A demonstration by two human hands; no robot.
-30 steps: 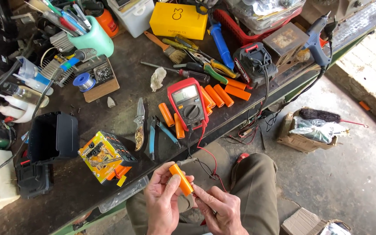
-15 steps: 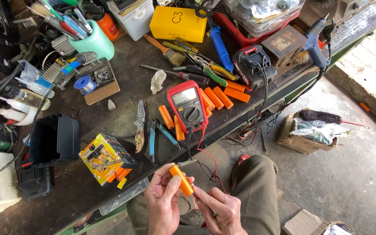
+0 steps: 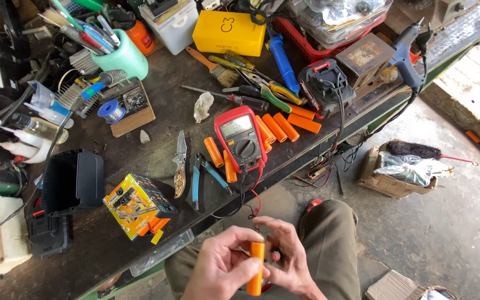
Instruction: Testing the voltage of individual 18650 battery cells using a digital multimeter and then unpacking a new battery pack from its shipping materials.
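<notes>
both hands, the left hand (image 3: 218,269) and right hand (image 3: 290,261), are holding their grip clamped on an orange battery (image 3: 255,269) above the lap, below the tabletop (image 3: 162,119) edge, where a red meter (image 3: 240,141), pliers (image 3: 195,180) and more batteries (image 3: 284,126) are lying.

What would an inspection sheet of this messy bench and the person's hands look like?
Surface: dark, stained workbench, crowded.
Job's things: orange cylindrical cell held upright; red multimeter on the bench among more orange cells.
Clutter: folding knife, blue-handled pliers, yellow circuit pack, green cup of pens, yellow box, brush.
Hands: left hand and right hand both grip the cell.
Cables: red and black leads run from the meter toward the hands.
Surroundings: concrete floor, cardboard box.
</notes>
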